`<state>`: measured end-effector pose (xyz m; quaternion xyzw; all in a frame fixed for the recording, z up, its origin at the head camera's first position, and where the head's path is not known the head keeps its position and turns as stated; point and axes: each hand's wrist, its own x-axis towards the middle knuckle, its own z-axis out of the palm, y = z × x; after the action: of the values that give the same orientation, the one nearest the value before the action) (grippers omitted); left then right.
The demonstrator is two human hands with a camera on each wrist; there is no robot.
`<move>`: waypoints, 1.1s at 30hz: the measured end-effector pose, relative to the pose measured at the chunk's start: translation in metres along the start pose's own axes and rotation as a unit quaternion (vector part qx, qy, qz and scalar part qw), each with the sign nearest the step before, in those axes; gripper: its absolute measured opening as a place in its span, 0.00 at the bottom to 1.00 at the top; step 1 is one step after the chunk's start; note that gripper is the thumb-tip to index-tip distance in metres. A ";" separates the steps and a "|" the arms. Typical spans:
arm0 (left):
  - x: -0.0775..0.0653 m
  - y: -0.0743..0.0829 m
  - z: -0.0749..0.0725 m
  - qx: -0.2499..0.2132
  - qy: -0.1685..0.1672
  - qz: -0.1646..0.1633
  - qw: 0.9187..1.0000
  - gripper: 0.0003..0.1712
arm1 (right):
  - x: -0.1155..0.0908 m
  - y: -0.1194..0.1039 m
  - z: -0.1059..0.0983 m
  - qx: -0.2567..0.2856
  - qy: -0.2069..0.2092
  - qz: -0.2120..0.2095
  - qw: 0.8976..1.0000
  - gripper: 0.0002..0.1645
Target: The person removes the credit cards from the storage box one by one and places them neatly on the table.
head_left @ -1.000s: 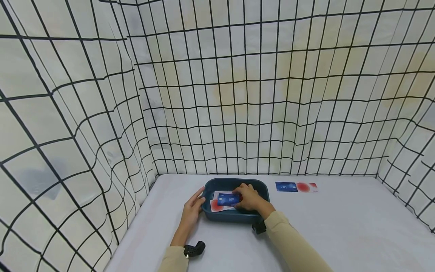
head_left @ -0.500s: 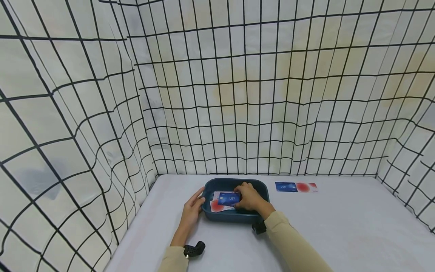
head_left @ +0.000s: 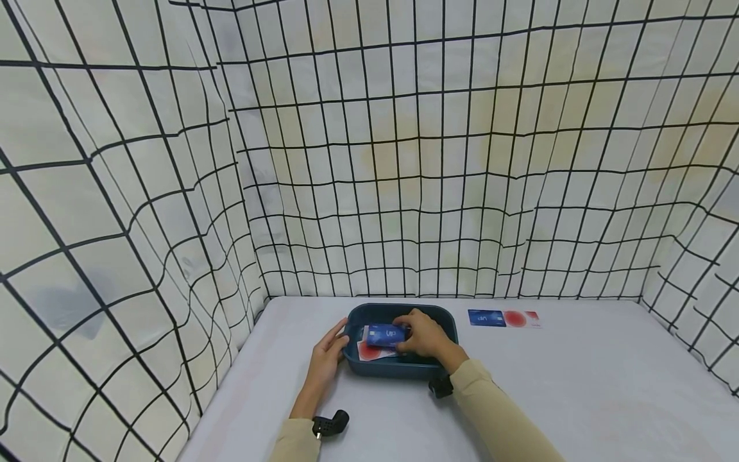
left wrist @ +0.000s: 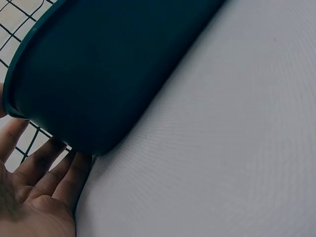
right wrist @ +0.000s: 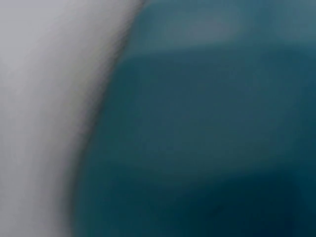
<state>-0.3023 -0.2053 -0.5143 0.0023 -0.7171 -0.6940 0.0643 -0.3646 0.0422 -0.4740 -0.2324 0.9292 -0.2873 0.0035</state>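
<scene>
In the head view, a dark teal plastic bin (head_left: pixel 398 371) stands on the table. My left hand (head_left: pixel 326 359) rests against its left end with extended fingers. The left wrist view shows those fingers (left wrist: pixel 64 182) touching the outside of the bin wall (left wrist: pixel 89 84). Over the bin, my right hand (head_left: pixel 424 335) pinches a blue VIP card (head_left: pixel 383 335) at its right end, fingers bent. Beneath that card lies a white card with a red circle (head_left: pixel 369 351), partly covered. The right wrist view is blurred and shows mainly the teal bin wall (right wrist: pixel 197 108).
Right of the bin, a blue card (head_left: pixel 486 318) and a white card with a red circle (head_left: pixel 516 319) lie side by side on the white table (head_left: pixel 577 378). Black netting (head_left: pixel 441 192) over white sheeting rises behind and on the left.
The blue card in my right hand has shifted slightly up and left, and its lettering looks different. The right fingers moved slightly. My left hand and the bin have stayed in place.
</scene>
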 end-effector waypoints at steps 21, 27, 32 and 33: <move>0.002 0.000 0.001 0.006 0.003 -0.001 1.000 0.27 | 0.004 0.002 -0.002 0.079 0.018 -0.040 0.996 0.33; 0.000 0.001 0.002 -0.004 0.006 -0.005 1.000 0.26 | 0.003 0.003 -0.003 0.105 0.009 -0.045 0.993 0.33; 0.000 0.001 0.002 -0.005 0.003 -0.005 1.000 0.27 | 0.003 0.003 -0.003 0.113 0.005 -0.041 0.993 0.33; 0.000 0.001 0.001 -0.008 0.003 -0.007 1.000 0.27 | 0.003 0.003 -0.003 0.116 0.004 -0.041 0.992 0.33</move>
<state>-0.3022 -0.2040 -0.5136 0.0090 -0.7110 -0.7005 0.0610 -0.3693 0.0448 -0.4728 -0.2676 0.8794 -0.3936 0.0148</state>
